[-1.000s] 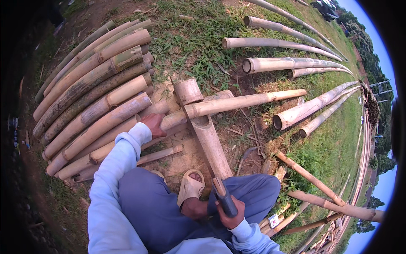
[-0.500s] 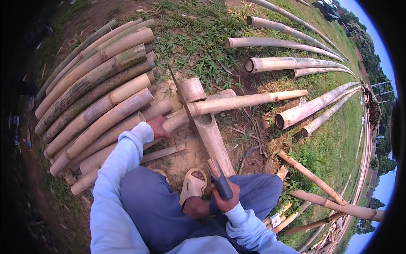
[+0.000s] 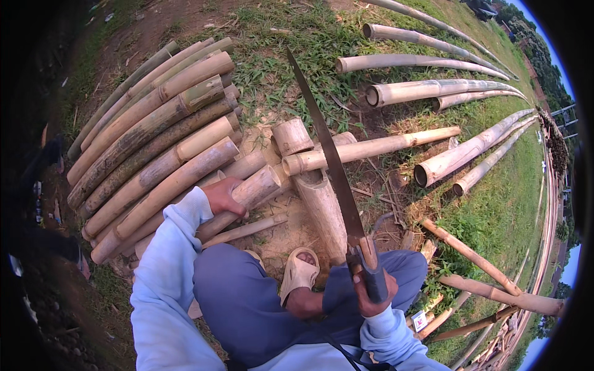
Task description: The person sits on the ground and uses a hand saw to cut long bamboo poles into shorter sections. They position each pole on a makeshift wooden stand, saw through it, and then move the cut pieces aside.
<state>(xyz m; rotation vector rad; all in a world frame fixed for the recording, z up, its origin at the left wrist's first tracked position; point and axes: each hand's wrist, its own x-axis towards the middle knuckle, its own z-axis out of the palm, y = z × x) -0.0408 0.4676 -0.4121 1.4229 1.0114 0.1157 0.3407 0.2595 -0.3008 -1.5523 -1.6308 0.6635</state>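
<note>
My left hand [image 3: 224, 196] is wrapped round a bamboo length [image 3: 257, 187], whose pale cut end faces up and right. My right hand [image 3: 375, 293] grips the dark handle of a hand saw [image 3: 328, 145]. Its long blade points up and away, with the tip over the grass. Beyond the blade lies a longer bamboo pole [image 3: 383, 145], its cut end just left of the saw. That pole rests over a thick notched bamboo log [image 3: 323, 213], beside a short stubby bamboo block [image 3: 291, 136].
Several cut bamboo lengths [image 3: 158, 133] lie stacked on the left. Long bamboo poles [image 3: 427, 91] stretch across the grass to the right. A rack of crossed bamboo [image 3: 495, 297] stands at lower right. My sandalled foot [image 3: 300, 272] is near the notched log.
The bamboo under the saw has parted in two. My left hand has drawn its length slightly down, away from the longer pole. The saw has risen and moved right, clear of the cut.
</note>
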